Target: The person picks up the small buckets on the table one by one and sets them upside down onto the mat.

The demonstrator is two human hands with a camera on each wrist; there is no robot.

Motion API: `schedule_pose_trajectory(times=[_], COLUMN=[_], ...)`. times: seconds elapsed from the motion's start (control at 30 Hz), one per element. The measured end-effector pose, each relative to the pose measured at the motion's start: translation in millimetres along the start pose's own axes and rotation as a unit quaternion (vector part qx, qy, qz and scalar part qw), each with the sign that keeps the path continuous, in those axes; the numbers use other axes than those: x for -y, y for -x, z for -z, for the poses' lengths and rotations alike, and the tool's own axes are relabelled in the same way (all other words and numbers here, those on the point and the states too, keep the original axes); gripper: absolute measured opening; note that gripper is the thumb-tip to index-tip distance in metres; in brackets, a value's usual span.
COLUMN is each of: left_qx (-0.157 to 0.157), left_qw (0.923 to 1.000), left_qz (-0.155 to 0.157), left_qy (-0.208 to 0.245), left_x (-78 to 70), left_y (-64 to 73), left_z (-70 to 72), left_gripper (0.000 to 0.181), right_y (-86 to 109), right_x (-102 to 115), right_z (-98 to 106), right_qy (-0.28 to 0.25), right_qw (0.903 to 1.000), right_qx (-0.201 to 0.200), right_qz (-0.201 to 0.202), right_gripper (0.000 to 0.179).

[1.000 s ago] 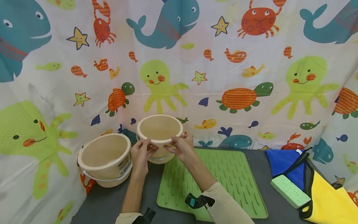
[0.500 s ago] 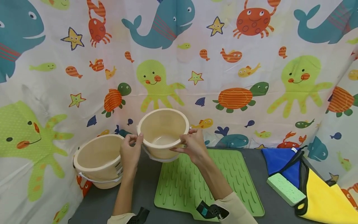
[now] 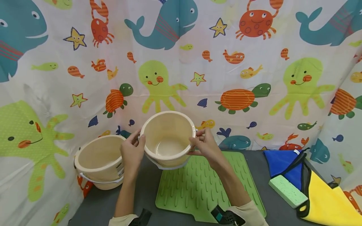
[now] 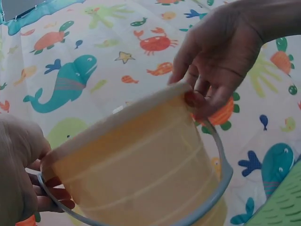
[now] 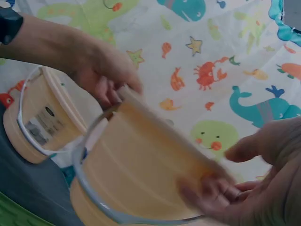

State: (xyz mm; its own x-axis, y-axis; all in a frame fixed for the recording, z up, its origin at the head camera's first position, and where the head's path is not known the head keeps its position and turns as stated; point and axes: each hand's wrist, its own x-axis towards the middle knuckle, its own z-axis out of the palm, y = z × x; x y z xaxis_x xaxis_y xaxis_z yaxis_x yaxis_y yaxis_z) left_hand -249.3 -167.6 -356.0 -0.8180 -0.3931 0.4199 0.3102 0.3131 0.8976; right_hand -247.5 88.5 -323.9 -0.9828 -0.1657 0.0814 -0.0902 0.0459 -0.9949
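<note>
A cream plastic bucket point(image 3: 167, 130) is held between my two hands, its mouth tilted toward the head camera so that the inner bottom shows. My left hand point(image 3: 132, 152) grips the rim on the left side, with fingers behind the wall in the left wrist view. On the opposite side my right hand point(image 3: 207, 146) holds the rim; its thumb point(image 5: 249, 146) stands near the edge in the blurred right wrist view. The grey bail handle point(image 4: 221, 188) hangs down below the bucket. A second cream bucket point(image 3: 99, 155) with a label point(image 5: 43, 125) stands to the left.
A green ribbed mat point(image 3: 203, 185) lies on the dark table point(image 3: 135, 194), partly below the held bucket. To the right are a pale green sponge point(image 3: 288, 191), a blue cloth point(image 3: 282, 163) and a yellow cloth point(image 3: 328, 201). A sea-animal curtain point(image 3: 181, 84) hangs behind.
My hands have gone from the bucket's front rim to its left and right sides. The bucket has come closer and slightly right, and its mouth now tips toward the head camera.
</note>
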Motion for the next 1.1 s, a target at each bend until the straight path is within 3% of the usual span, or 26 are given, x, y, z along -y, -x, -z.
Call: schedule_pose_trajectory(times=[0.07, 0.17, 0.3, 0.4, 0.5, 0.7, 0.9, 1.1], left_qx=[-0.011, -0.019, -0.027, -0.028, -0.017, 0.023, 0.043, 0.058], left_qw=[0.9999, 0.9996, 0.9985, 0.9966, 0.9948, 0.9930, 0.9924, 0.9902], left_qz=[-0.006, -0.008, -0.017, -0.037, -0.058, -0.074, -0.055, -0.063], left_qy=[0.006, 0.019, 0.045, 0.069, 0.082, 0.089, 0.101, 0.111], left_x=[-1.2, -3.7, -7.6, -10.0, -10.9, -11.6, -8.8, -7.2], left_y=[4.3, 9.9, 15.6, 18.2, 20.4, 28.2, 29.3, 29.8], left_z=[-1.9, -4.0, -6.6, -8.8, -12.6, -22.0, -28.1, -34.7], left_gripper=[0.037, 0.038, 0.038, 0.037, 0.036, 0.036, 0.037, 0.037], right_y=[2.9, 5.9, 7.1, 5.3, 1.3, -3.3, -2.2, -2.3], right_x=[-1.3, -1.6, 2.2, 5.7, 8.0, 11.6, 16.2, 18.4], right_z=[4.9, 10.5, 18.3, 25.0, 30.7, 37.0, 43.7, 48.5], right_qy=[0.067, 0.160, 0.246, 0.286, 0.307, 0.305, 0.331, 0.343], right_qw=[0.9976, 0.9861, 0.9651, 0.9519, 0.9427, 0.9416, 0.9315, 0.9225], right_qx=[0.001, -0.022, -0.069, -0.073, -0.052, -0.006, -0.016, -0.039], right_qz=[0.017, 0.041, 0.056, 0.084, 0.119, 0.143, 0.149, 0.172], right_gripper=[0.033, 0.028, 0.029, 0.040, 0.051, 0.052, 0.046, 0.036])
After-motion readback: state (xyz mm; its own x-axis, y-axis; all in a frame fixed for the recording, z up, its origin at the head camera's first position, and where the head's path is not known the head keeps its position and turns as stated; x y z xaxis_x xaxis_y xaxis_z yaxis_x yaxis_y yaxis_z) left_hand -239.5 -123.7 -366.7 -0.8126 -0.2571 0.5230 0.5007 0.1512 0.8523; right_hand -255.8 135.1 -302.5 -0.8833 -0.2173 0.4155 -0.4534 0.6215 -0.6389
